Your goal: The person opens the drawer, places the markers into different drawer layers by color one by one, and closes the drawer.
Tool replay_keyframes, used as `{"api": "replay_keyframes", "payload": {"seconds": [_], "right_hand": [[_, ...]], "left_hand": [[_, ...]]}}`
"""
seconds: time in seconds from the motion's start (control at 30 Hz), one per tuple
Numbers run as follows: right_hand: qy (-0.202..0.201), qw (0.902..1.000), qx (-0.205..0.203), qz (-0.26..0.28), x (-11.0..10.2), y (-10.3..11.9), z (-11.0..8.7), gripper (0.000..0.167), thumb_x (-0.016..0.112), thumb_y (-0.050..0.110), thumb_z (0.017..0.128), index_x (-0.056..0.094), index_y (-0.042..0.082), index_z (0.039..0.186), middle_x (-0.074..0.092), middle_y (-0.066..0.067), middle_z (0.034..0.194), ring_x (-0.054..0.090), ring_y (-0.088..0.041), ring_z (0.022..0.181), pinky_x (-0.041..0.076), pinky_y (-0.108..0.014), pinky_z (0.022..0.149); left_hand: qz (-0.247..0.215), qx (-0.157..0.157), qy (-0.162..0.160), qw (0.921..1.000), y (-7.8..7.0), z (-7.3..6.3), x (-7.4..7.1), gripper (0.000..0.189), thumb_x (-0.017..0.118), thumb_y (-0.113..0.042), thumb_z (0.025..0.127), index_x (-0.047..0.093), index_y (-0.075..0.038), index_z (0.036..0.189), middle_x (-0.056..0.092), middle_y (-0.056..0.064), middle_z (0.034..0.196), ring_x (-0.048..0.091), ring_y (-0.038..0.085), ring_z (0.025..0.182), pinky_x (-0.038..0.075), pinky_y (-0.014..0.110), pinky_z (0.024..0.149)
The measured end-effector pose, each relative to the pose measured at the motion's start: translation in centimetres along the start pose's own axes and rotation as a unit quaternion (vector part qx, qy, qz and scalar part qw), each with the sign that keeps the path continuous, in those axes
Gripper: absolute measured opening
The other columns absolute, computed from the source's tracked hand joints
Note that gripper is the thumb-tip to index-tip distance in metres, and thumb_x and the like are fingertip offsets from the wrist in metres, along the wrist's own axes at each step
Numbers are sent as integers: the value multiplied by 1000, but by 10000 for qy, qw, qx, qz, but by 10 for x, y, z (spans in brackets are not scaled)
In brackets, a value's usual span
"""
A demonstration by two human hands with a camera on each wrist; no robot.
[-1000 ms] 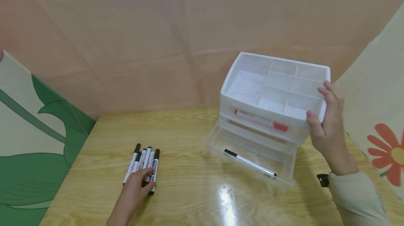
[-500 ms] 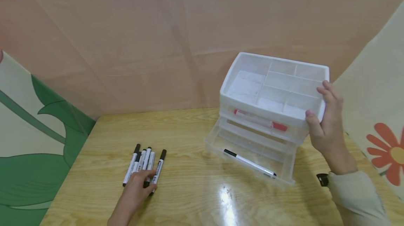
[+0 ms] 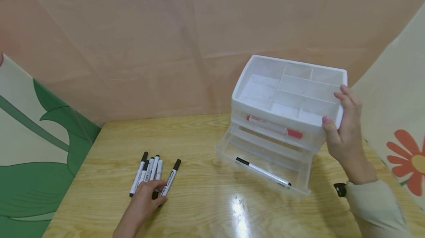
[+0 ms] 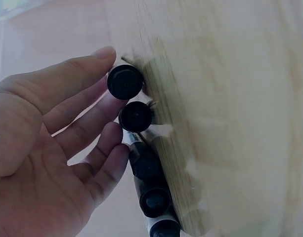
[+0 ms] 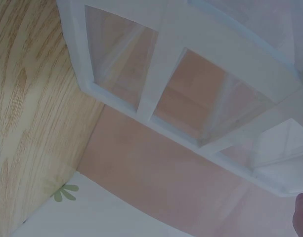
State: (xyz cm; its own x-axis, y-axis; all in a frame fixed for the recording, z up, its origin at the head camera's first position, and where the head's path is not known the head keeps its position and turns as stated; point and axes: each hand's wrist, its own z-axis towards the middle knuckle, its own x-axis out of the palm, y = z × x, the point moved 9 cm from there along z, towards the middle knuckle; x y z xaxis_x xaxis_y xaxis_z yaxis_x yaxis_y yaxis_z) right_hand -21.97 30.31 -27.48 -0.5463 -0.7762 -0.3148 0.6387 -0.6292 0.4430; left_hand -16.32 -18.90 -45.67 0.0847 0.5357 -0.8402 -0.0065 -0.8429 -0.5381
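My left hand (image 3: 146,195) pinches a black-capped whiteboard marker (image 3: 172,177) between thumb and fingers. In the left wrist view this marker's black end (image 4: 125,82) sits by the thumb tip, and a second marker (image 4: 136,116) lies close below it. Several more black markers (image 3: 137,179) lie side by side on the table, partly behind the hand. On the right, my right hand (image 3: 346,134) grips the right rim of a white drawer organizer (image 3: 252,106). Its lower drawer (image 3: 229,154) is pulled out, with one black marker (image 3: 265,171) inside.
A red marker (image 3: 269,124) shows through the front of the upper drawer. Divided compartments form the organizer's top. The wooden table (image 3: 196,179) meets a tan cloth backdrop (image 3: 159,83) behind. A small black object (image 3: 340,189) is at the right sleeve.
The pinched marker's cap end has swung to the right, away from the other markers, and the left hand has shifted slightly right. The right hand and organizer have stayed in place.
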Motion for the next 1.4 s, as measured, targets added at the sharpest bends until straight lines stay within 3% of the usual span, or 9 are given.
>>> {"api": "replay_keyframes", "payload": {"seconds": [0.13, 0.57, 0.73, 1.0, 1.4], "right_hand": [[-12, 10000, -27, 26, 0, 4, 1, 67, 49, 38, 97, 39, -17, 134, 32, -33, 149, 30, -18, 144, 23, -19, 117], [-7, 10000, -53, 2, 1, 2, 0, 68, 48, 40, 97, 39, -17, 134, 33, -33, 149, 30, -19, 145, 24, -19, 117], [-21, 10000, -42, -2, 1, 2, 0, 68, 48, 39, 97, 39, -17, 134, 33, -32, 149, 30, -18, 144, 24, -19, 116], [-79, 9999, -66, 25, 0, 5, 1, 66, 48, 37, 96, 39, -18, 132, 33, -34, 147, 31, -17, 144, 23, -20, 117], [-50, 10000, -37, 35, 0, 7, 2, 64, 48, 33, 95, 39, -18, 132, 33, -34, 148, 30, -16, 143, 24, -19, 116]], "left_hand": [[-59, 67, -69, 9999, -2, 0, -1, 36, 87, -7, 68, 73, -10, 101, 72, -4, 83, 64, 11, 82, 56, 35, 81], [469, 348, -288, 9979, -8, -3, 1, 29, 87, -13, 70, 75, -16, 95, 67, -10, 75, 52, 8, 75, 46, 28, 70], [602, 356, -344, 9970, -10, -3, 1, 25, 85, -11, 73, 76, -17, 95, 67, -9, 78, 53, 10, 79, 46, 31, 73], [318, 438, -314, 9980, -11, -3, 0, 22, 81, -5, 76, 75, -14, 95, 65, -6, 82, 57, 10, 80, 50, 30, 71], [249, 541, -295, 9978, -16, -1, -2, 21, 79, -4, 78, 75, -15, 95, 71, -5, 87, 60, 11, 83, 52, 32, 76]]}}
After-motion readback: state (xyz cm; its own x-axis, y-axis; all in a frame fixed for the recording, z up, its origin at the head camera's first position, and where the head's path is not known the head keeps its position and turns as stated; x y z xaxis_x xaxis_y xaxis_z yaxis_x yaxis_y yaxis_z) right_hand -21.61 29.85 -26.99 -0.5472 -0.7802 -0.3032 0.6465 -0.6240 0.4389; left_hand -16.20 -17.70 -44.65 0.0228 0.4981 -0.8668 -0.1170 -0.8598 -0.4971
